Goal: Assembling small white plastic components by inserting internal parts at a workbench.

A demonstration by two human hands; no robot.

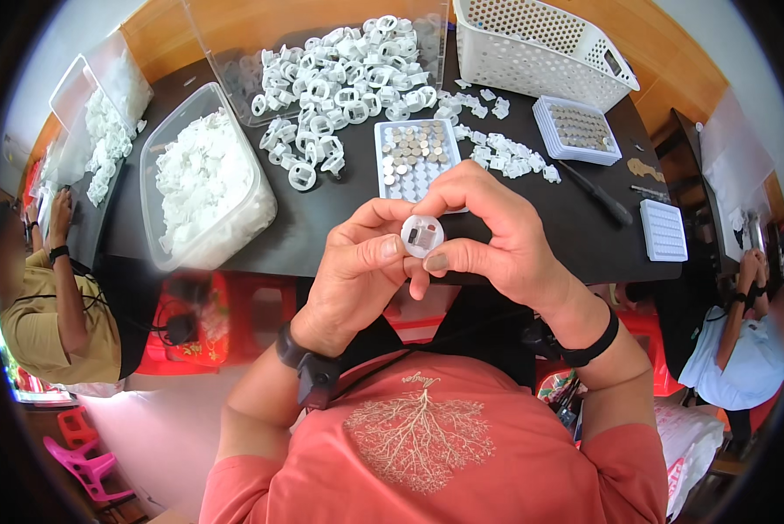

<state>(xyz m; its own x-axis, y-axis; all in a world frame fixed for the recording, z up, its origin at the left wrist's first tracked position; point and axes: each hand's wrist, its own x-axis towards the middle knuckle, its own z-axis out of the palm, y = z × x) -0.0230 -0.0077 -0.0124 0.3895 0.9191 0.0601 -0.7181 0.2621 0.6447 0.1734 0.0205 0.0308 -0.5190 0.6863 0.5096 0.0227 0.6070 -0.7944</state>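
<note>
Between both hands, above the table's near edge, is a small round white plastic part (422,237) with a squarish window and a dark spot inside. My left hand (350,262) pinches its left side between thumb and fingers. On the other side, my right hand (497,229) holds it with thumb and index finger. Just beyond the hands lies a white tray (379,166) partly filled with round silvery discs; my right hand hides its near corner. Behind it spreads a heap of white ring-shaped plastic parts (344,83), some spilling from a clear bin.
Left stands a clear tub (257,214) of small white pieces. Loose white clips (510,157), stacked disc trays (617,159), a black-handled screwdriver (597,194), a slotted white tray (664,234) and a perforated white basket (540,70) occupy the right. People sit at both sides.
</note>
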